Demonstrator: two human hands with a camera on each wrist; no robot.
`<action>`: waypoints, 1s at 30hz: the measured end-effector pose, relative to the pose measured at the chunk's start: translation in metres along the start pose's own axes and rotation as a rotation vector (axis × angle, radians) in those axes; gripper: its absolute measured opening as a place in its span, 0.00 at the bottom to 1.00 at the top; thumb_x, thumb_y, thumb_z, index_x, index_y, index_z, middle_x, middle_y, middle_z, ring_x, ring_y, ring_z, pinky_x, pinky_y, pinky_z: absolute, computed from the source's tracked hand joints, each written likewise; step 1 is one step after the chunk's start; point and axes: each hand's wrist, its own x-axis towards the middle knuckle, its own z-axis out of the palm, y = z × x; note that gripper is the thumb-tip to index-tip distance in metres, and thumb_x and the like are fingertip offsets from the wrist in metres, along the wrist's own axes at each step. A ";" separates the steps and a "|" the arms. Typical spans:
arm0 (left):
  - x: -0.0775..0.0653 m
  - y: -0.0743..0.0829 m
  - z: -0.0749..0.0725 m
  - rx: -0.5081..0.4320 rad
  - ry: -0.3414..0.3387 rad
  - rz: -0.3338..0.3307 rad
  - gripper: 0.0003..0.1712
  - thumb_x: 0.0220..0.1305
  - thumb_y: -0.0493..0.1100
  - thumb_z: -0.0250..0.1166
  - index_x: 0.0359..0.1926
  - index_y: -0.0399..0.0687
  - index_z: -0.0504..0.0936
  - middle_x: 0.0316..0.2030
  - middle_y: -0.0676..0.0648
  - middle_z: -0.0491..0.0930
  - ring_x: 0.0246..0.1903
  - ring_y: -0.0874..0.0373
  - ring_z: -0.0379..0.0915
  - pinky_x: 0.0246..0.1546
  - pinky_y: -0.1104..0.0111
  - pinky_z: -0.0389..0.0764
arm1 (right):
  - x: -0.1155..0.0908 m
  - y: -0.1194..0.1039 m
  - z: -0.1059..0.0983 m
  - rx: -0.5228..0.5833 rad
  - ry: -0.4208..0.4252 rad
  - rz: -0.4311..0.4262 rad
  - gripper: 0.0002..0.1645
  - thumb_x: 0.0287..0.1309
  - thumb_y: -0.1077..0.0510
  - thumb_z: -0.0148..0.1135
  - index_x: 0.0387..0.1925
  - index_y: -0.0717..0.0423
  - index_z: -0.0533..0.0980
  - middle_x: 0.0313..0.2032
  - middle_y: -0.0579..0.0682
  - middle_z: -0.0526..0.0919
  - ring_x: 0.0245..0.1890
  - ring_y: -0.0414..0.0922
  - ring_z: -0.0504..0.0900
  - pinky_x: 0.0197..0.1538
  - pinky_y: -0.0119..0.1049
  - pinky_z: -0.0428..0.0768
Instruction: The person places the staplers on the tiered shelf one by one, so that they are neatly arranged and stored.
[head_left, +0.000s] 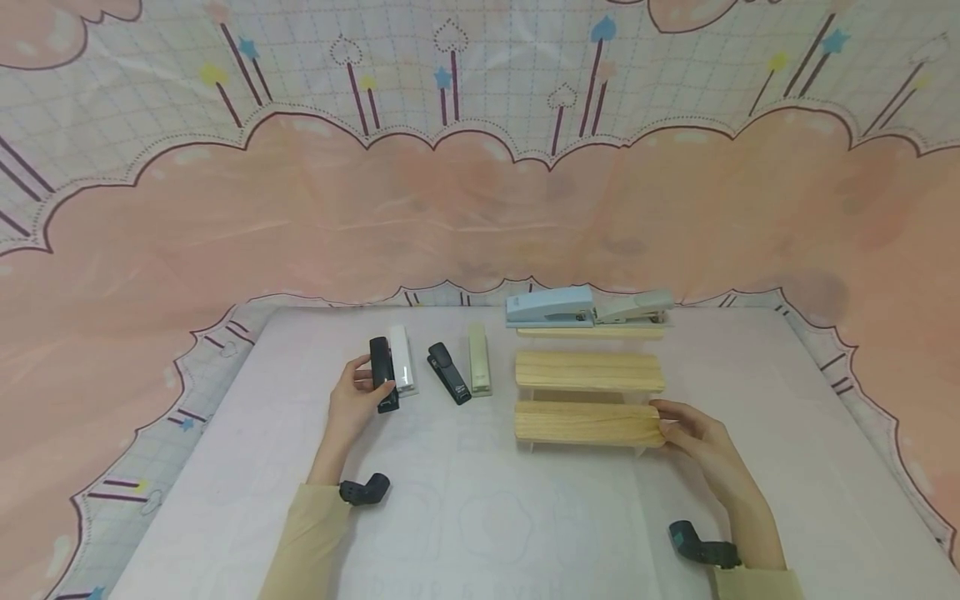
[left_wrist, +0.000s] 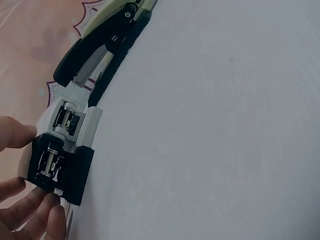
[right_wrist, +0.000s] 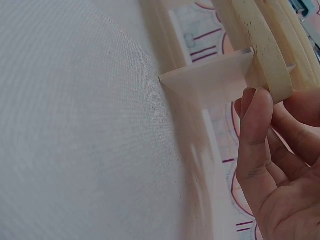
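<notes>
Peach/wht scallop-print cloth bkgd (head_left: 480, 208) behind wht tbl (head_left: 465, 483); soft lt.

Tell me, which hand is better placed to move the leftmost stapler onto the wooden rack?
Probably the left hand: it grips that black stapler, while the right hand holds the right end of the rack's front step.

1. On table (head_left: 450, 517), left to right: first stapler (head_left: 382, 375), second stapler (head_left: 402, 360), third stapler (head_left: 449, 373), fourth stapler (head_left: 478, 360), stepped rack (head_left: 588, 423).
2. On rack's top step (head_left: 590, 333), left to right: fifth stapler (head_left: 550, 306), sixth stapler (head_left: 633, 307).
3. Behind table: cloth backdrop (head_left: 450, 208).
</notes>
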 end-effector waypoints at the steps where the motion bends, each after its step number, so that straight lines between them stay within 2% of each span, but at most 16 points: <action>1: 0.000 0.000 0.000 0.001 0.001 0.002 0.41 0.61 0.44 0.65 0.71 0.42 0.57 0.56 0.32 0.71 0.53 0.41 0.74 0.46 0.58 0.79 | 0.000 0.000 0.000 0.001 0.000 0.000 0.27 0.66 0.59 0.55 0.61 0.73 0.66 0.45 0.26 0.77 0.41 0.28 0.80 0.41 0.28 0.82; 7: -0.001 0.002 0.001 0.000 0.007 0.009 0.41 0.61 0.43 0.65 0.71 0.41 0.57 0.56 0.32 0.71 0.52 0.40 0.74 0.46 0.57 0.80 | 0.000 0.000 0.000 -0.003 0.006 0.001 0.27 0.66 0.59 0.55 0.61 0.72 0.66 0.44 0.26 0.77 0.40 0.28 0.80 0.40 0.28 0.82; 19: 0.000 0.004 0.001 0.013 0.034 0.010 0.39 0.61 0.41 0.64 0.70 0.41 0.59 0.54 0.32 0.73 0.49 0.42 0.75 0.40 0.65 0.78 | 0.001 0.002 0.000 -0.007 0.006 -0.005 0.26 0.66 0.60 0.54 0.61 0.72 0.66 0.45 0.25 0.76 0.41 0.28 0.80 0.41 0.28 0.82; 30: -0.003 0.003 0.000 0.023 0.067 0.014 0.37 0.59 0.38 0.63 0.68 0.41 0.62 0.52 0.32 0.73 0.46 0.42 0.75 0.35 0.68 0.79 | 0.000 0.002 0.001 -0.011 0.012 0.004 0.26 0.66 0.60 0.54 0.61 0.72 0.66 0.44 0.26 0.76 0.41 0.28 0.80 0.41 0.28 0.82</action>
